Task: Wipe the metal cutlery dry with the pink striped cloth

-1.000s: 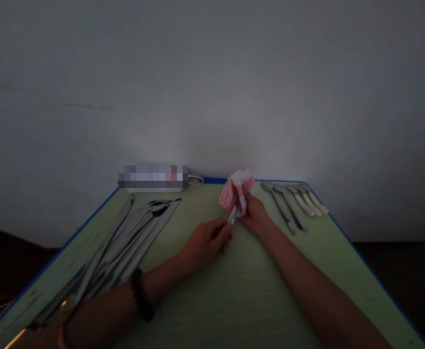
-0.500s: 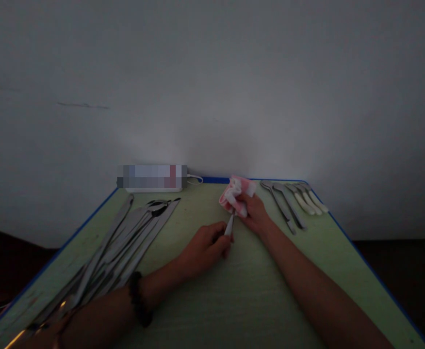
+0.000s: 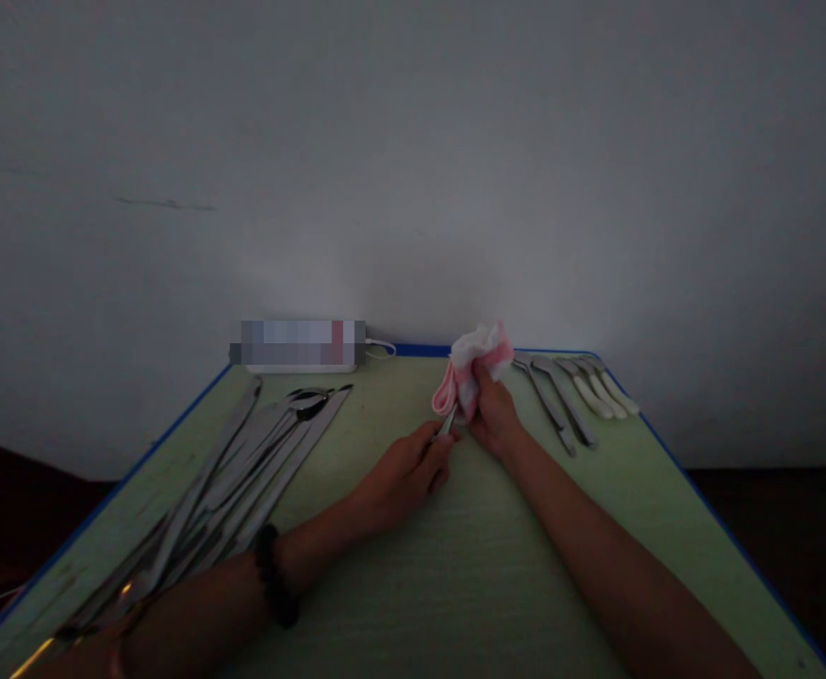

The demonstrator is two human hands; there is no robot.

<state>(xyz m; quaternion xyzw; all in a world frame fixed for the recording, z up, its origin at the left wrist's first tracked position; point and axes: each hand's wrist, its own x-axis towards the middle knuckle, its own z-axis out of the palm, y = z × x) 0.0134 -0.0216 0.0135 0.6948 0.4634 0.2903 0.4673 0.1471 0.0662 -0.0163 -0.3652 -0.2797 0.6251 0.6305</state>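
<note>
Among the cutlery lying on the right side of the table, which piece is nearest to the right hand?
The leftmost long metal piece; the other long one and the three white-handled pieces lie farther from the right hand.

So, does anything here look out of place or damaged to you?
Two small things. The wall bears a thin, uneven dark mark on its left side, perhaps a scratch or crack. And the left cutlery pile overlaps loosely, while the right cutlery row lies side by side.
</note>
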